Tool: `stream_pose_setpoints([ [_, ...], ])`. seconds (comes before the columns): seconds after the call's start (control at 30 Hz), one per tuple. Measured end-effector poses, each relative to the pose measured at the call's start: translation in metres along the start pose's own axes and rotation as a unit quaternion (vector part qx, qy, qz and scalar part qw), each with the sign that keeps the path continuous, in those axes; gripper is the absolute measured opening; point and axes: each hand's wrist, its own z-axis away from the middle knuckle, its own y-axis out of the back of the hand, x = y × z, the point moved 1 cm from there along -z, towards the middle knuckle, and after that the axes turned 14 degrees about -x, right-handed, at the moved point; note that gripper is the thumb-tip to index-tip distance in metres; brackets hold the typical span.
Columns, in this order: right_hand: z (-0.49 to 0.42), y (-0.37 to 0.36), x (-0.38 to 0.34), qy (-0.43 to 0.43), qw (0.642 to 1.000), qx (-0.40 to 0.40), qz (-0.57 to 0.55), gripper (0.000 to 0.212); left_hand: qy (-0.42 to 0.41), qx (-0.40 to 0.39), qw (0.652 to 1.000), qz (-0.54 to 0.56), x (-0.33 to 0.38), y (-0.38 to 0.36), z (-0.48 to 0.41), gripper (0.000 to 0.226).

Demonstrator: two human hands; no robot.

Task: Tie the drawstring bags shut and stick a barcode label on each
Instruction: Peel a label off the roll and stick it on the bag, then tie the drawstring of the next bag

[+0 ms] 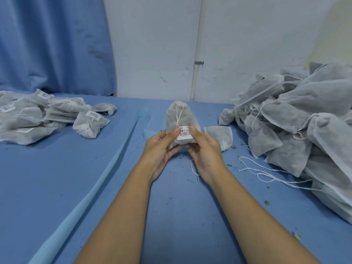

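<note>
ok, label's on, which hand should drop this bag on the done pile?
Left, probably. The left hand and right hand both hold the bag, thumbs on the barcode label. The labelled pile lies on the left; the unlabelled heap on the right, so the right can fetch the next one.

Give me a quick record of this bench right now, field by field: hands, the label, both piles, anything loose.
held bag: top cinched, strings hanging down its front
barcode label: on the bag's front, both thumbs at its top edge
left hand: grips the bag's left side
right hand: grips its right side
left pile: tied bags, several labels showing
right pile: bags, no labels showing
loose strings: on the blue cloth by the right pile
</note>
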Motion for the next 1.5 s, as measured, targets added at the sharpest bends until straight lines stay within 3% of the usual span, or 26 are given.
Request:
stream_pose_setpoints([
  [0.33,-0.001,0.002,0.000,0.020,0.999,0.041,-0.011,0.009,0.010,0.004,1.000,-0.028,0.000,-0.005,0.000,0.016],
  [0.53,0.000,0.003,0.000,0.010,0.998,0.042,0.046,0.015,0.041,0.067,0.963,-0.258,0.009,0.000,0.005,0.036],
  [0.6,-0.001,0.001,0.002,-0.010,0.997,0.058,0.060,0.017,-0.002,0.116,0.973,-0.200,0.012,0.004,0.004,0.029],
  [0.67,-0.002,0.001,0.003,-0.029,0.994,0.072,0.079,0.020,-0.105,0.154,0.982,-0.033,0.021,0.009,0.003,0.014],
  [0.7,-0.003,0.000,0.004,-0.036,0.993,0.072,0.091,0.020,-0.152,0.158,0.974,0.055,0.025,0.011,0.002,0.020],
  [0.77,-0.003,0.001,0.005,-0.041,0.991,0.065,0.108,0.018,-0.199,0.155,0.951,0.178,0.028,0.020,0.004,0.056],
  [0.83,-0.002,0.001,0.006,-0.038,0.990,0.065,0.116,0.016,-0.197,0.146,0.951,0.189,0.027,0.021,0.005,0.062],
  [0.97,-0.001,0.003,0.004,-0.004,0.985,0.095,0.144,0.012,-0.146,0.106,0.979,0.094,0.021,0.011,0.002,0.038],
  [1.03,-0.001,0.006,0.001,0.028,0.963,0.126,0.235,0.011,-0.117,0.092,0.989,0.028,0.017,0.006,0.000,0.028],
  [1.1,0.001,0.009,-0.003,0.053,0.916,0.154,0.367,0.013,-0.099,0.081,0.991,-0.025,0.016,0.001,0.001,0.021],
  [1.2,0.003,0.017,-0.006,0.038,0.788,0.203,0.580,0.020,-0.096,0.074,0.990,-0.067,0.019,-0.007,-0.001,0.016],
  [1.27,0.004,0.023,-0.008,0.007,0.724,0.222,0.653,0.026,-0.095,0.077,0.989,-0.084,0.021,-0.013,-0.001,0.014],
  [1.4,0.004,0.033,-0.007,-0.100,0.690,0.210,0.685,0.031,-0.060,0.060,0.990,-0.115,0.018,-0.024,-0.003,0.018],
  [1.5,0.002,0.037,-0.006,-0.080,0.734,0.186,0.649,0.035,0.010,0.024,0.987,-0.160,0.010,-0.032,-0.006,0.027],
])
